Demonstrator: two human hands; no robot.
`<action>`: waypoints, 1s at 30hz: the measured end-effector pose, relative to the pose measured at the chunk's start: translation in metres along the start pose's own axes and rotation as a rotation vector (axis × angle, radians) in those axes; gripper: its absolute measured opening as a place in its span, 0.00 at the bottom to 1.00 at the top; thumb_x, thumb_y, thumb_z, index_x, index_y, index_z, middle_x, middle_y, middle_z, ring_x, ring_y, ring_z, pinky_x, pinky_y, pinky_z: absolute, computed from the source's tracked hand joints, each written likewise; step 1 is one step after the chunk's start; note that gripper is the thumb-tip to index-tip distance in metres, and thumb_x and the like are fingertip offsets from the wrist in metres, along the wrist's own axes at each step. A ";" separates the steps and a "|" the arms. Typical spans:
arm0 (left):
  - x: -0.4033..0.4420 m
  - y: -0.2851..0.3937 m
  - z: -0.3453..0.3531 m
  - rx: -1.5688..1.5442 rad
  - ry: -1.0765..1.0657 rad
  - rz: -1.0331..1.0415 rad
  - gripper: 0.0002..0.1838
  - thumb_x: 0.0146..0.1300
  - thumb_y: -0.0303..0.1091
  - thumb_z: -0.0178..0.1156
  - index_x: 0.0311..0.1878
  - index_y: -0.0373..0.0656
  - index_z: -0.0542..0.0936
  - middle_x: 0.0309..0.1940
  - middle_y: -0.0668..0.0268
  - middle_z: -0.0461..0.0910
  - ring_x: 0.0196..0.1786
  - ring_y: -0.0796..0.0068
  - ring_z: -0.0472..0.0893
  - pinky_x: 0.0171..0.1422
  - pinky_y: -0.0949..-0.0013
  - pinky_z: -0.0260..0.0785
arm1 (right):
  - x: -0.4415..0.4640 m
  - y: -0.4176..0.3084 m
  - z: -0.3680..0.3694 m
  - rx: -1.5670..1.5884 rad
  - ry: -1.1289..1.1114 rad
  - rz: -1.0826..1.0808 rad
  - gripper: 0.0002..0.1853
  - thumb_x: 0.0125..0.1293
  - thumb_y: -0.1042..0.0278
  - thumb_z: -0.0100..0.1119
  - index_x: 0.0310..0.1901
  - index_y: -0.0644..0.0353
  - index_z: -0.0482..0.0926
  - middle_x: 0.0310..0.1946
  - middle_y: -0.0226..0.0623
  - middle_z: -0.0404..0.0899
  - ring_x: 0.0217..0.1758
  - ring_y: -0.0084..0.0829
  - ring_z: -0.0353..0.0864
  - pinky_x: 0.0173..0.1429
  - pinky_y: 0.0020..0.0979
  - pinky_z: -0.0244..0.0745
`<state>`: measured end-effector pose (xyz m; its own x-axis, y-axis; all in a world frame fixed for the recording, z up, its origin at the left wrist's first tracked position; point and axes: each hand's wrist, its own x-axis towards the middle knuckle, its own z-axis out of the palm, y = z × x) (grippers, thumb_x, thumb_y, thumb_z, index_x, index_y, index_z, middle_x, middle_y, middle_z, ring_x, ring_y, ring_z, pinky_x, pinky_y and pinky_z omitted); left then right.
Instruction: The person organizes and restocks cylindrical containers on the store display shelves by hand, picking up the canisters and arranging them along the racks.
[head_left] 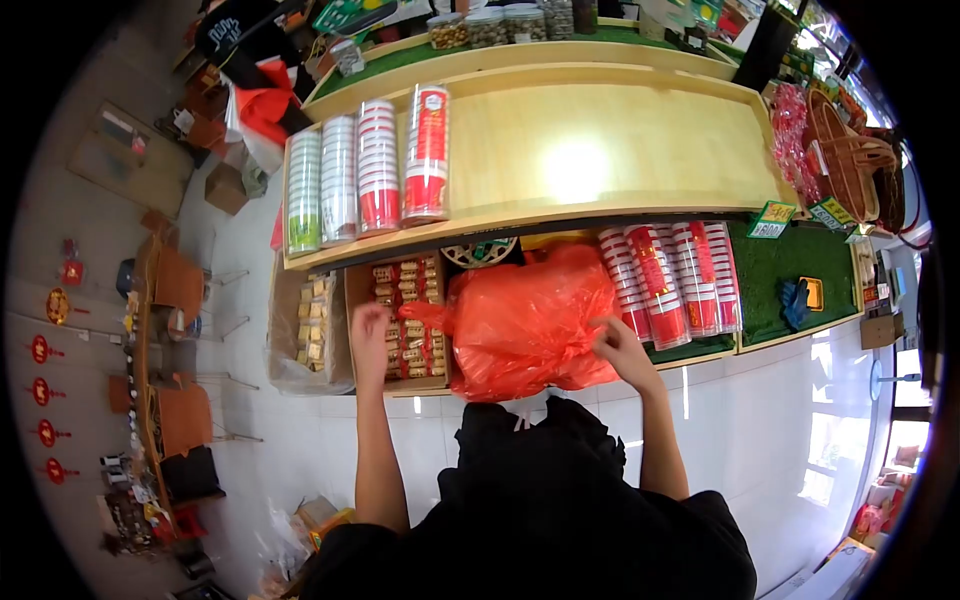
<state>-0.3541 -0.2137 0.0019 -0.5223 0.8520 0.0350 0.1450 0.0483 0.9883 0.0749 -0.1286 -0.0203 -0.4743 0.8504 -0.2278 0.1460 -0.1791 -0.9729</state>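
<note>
Red plastic bag, bulky and crinkled, sits at the front of the lower display, between a cardboard box and stacked cups; contents hidden. Hands well apart, one at each end of it. Right hand has fingertips at the gathered plastic on the bag's right end; looks like contact, can't tell if pinched tight. Left hand is over the cardboard box, fingers loosely bent near the bag's twisted left tail; touching or just short, can't tell. Step in hand, as I judge it: handling the bag by its ends. Next move seems to call for a sure hold on both ends and gentle tension, since thin film may tear.

Outward: small wrapped packs in the box, a second box left of it. Red-white cup stacks stand right of the bag, then green matting with a yellow tray. Upper shelf carries four more cup stacks at its left end.
</note>
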 end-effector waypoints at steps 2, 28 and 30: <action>0.040 0.050 0.041 0.070 0.018 0.191 0.09 0.65 0.24 0.54 0.49 0.38 0.73 0.45 0.65 0.75 0.48 0.76 0.75 0.54 0.74 0.67 | 0.041 -0.024 0.021 0.120 -0.017 -0.089 0.16 0.62 0.80 0.55 0.52 0.61 0.72 0.29 0.27 0.73 0.32 0.18 0.72 0.38 0.22 0.71; 0.115 0.099 0.147 0.347 -0.016 0.192 0.37 0.54 0.36 0.66 0.66 0.38 0.61 0.52 0.43 0.75 0.55 0.44 0.76 0.61 0.52 0.66 | 0.235 -0.144 0.135 -0.204 0.083 -0.346 0.38 0.63 0.56 0.56 0.68 0.68 0.52 0.46 0.61 0.78 0.46 0.49 0.82 0.51 0.39 0.75; 0.101 0.104 0.159 0.455 0.083 0.465 0.36 0.53 0.33 0.67 0.64 0.36 0.63 0.53 0.45 0.73 0.56 0.48 0.74 0.61 0.53 0.65 | 0.214 -0.146 0.126 -0.020 0.094 -0.471 0.37 0.63 0.62 0.58 0.68 0.68 0.52 0.46 0.60 0.78 0.44 0.46 0.83 0.50 0.39 0.76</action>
<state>-0.2581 -0.0395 0.0849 -0.3796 0.7952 0.4729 0.7027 -0.0846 0.7064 -0.1573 0.0168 0.0682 -0.4120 0.8780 0.2435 -0.0493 0.2454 -0.9682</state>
